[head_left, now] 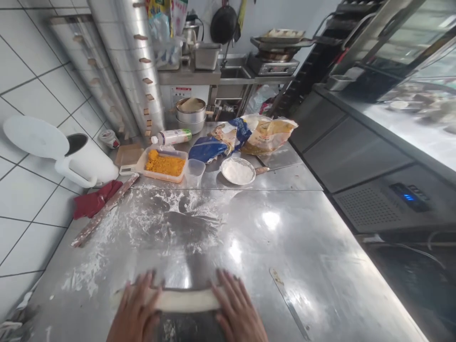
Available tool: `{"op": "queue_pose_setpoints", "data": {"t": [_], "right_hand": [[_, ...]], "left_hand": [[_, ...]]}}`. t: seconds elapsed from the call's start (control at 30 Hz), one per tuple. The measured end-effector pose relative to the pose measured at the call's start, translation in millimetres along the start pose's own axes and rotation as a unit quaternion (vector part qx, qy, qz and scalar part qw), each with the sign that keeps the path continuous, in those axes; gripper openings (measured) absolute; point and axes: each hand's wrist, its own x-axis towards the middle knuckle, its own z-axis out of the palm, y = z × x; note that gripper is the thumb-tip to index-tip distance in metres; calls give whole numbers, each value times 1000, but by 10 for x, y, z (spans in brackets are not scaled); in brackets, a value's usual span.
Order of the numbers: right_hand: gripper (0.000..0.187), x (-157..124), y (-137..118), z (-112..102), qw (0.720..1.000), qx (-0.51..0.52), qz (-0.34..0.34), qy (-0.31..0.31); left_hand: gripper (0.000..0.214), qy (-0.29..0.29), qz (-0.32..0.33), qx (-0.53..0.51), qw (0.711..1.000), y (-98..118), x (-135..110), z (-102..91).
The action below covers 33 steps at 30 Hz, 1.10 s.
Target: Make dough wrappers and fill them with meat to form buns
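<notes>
Hands [133, 311] [237, 308] flat atop dough roll [187, 300]

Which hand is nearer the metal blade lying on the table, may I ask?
Right: the right hand rests just left of the blade; the left hand is farther left.

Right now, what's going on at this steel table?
A person has both hands flat on a long roll of pale dough at the near edge of the floured steel table, left hand on one end, right hand on the other. A wooden rolling pin lies idle to the left beside a red cloth. Further back sit a tub of orange crumbs and a bowl of flour.
</notes>
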Motion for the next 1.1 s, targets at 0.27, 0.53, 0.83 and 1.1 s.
{"op": "queue_pose_setpoints", "data": {"t": [0.27, 0.53, 0.83, 1.1], "right_hand": [[59, 1288, 410, 159, 951, 115, 283, 55], [49, 1090, 81, 205, 902, 294, 287, 133], [59, 1135, 25, 82, 935, 275, 217, 58], [56, 1512, 172, 200, 923, 253, 277, 81]], "left_hand": [[60, -15, -261, -46, 964, -835, 1226, -75], [59, 139, -396, -407, 811, -460, 1049, 26], [57, 5, -338, -407, 849, -393, 935, -64], [53, 27, -248, -394, 885, -764, 1678, 8]]}}
